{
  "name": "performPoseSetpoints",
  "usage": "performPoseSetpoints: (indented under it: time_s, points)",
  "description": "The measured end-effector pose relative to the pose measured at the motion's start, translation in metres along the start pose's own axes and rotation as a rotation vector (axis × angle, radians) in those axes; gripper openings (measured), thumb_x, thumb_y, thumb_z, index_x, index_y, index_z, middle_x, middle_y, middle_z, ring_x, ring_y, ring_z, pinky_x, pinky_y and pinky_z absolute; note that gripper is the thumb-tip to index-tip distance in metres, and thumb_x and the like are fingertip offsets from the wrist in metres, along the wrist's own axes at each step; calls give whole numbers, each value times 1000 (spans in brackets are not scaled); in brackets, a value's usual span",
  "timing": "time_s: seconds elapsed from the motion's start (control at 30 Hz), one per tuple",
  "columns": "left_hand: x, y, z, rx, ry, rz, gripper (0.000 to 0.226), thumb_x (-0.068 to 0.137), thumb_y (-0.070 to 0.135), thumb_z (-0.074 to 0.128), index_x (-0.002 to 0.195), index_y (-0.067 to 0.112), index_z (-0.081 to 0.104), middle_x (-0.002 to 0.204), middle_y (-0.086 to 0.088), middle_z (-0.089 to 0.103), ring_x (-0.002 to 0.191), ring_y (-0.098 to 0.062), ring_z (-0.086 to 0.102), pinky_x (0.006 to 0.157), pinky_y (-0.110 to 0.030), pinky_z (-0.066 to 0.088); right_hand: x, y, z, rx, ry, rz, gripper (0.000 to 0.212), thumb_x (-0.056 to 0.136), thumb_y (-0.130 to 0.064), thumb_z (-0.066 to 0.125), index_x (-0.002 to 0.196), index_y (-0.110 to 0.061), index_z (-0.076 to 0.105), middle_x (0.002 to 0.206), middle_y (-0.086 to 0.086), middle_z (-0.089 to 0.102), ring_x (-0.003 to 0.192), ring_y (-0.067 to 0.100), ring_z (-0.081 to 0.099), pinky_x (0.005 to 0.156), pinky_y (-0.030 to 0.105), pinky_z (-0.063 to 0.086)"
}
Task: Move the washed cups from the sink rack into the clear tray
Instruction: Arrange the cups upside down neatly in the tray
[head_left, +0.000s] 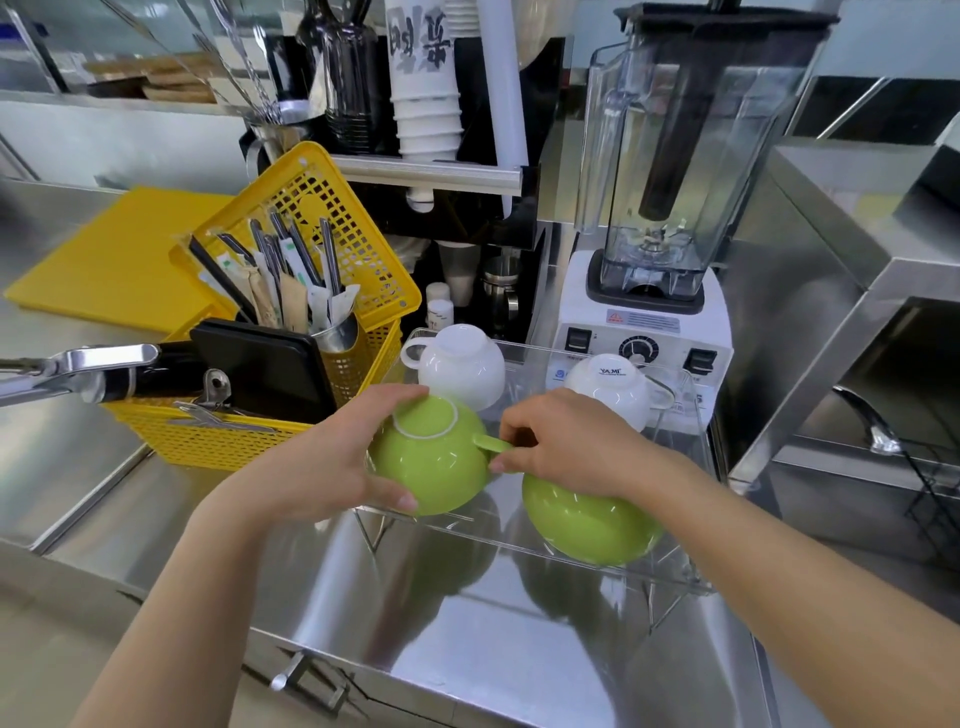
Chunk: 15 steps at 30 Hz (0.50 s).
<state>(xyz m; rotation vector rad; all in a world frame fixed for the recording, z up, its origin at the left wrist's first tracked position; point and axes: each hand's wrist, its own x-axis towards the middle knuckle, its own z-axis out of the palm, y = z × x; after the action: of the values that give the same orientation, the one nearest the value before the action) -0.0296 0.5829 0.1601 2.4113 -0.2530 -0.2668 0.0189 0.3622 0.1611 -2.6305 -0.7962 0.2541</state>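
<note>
Set the green cup (431, 457) down rim-first w/o knocking the white cup (460, 364) just beyond the fingers; let go only once it sits flat in the clear tray (691, 415). Left hand (317, 467) is spread wide, cupped round the cup's body; right hand (566, 441) pinches its handle. A 2nd green cup (587, 525) lies under the right wrist, upside down.

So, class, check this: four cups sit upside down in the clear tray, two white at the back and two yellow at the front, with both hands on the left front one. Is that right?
One detail is wrong: the front cups are green, not yellow. The head view shows the left green cup gripped by the left hand, the right hand at its handle, beside the right green cup. The rest stands.
</note>
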Motion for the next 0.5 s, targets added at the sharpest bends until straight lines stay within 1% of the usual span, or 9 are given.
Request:
performPoseSetpoints:
  time_s: [0.13,0.2,0.27,0.33,0.4,0.5]
  points:
    - [-1,1,0,33,43,-6,93,61,25,84,134,40,28,133,21,32,119,-3,35,93,-20,28,0,1,0,-15,-10,-4,25,81,-43,62,84,-18,62,85,1,62,78,22,54,62,31,38]
    - [-2,1,1,41,53,-4,91,61,26,84,131,44,29,133,24,31,119,-2,35,93,-20,28,0,2,0,-28,-30,-2,25,81,-43,61,86,-19,63,85,1,62,79,22,55,63,31,38]
    - [-4,1,2,47,68,-6,90,60,27,84,130,44,31,133,25,31,119,-1,35,92,-21,28,1,2,0,-25,-36,7,25,81,-43,62,86,-19,63,86,1,62,79,22,55,62,30,39]
    - [-5,1,4,35,90,-1,90,59,27,84,132,40,33,133,25,31,119,1,32,94,-19,26,2,2,0,-3,-22,27,25,81,-43,63,86,-18,64,88,2,63,80,22,56,64,31,42]
    - [-6,1,7,10,120,11,89,59,26,84,132,37,35,134,26,30,121,3,30,97,-19,25,3,2,0,15,-5,44,24,80,-42,64,87,-19,65,91,4,63,82,24,57,70,34,45]
    - [-8,0,11,-22,150,30,89,60,26,84,133,35,35,136,27,28,122,7,27,102,-18,23,3,1,-1,21,-1,62,22,80,-40,65,86,-19,65,91,4,63,83,24,57,72,35,47]
